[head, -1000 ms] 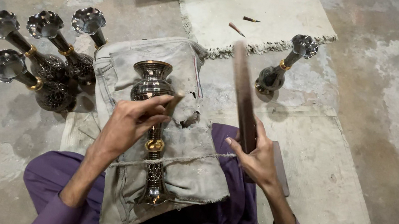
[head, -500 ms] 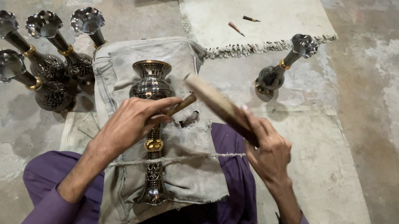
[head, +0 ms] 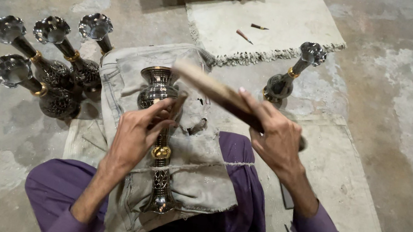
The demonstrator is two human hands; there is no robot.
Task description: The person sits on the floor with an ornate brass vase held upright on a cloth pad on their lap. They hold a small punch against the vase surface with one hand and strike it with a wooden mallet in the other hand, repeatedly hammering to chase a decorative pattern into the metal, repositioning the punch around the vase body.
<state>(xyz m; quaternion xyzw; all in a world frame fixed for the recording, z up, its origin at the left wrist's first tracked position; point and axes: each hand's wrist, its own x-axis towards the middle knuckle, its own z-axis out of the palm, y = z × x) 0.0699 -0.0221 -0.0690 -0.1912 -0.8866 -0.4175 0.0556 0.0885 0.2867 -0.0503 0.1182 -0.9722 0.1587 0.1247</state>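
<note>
One head-worn camera looks steeply down, close over the lap and floor (head: 389, 108).

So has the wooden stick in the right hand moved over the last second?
Yes. The wooden stick stood nearly upright beside the lone vase on the mat; the right hand has swung it down leftward, so it now lies flat, its tip over the vase on the lap.

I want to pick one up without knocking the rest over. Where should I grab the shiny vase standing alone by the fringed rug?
Probably the thin neck of the lone vase, just under its frilly top. It stands upright with a wide flared mouth and a fat base, so the neck is the narrowest part for fingers. Come from the right, where the floor beside it looks open.
</note>
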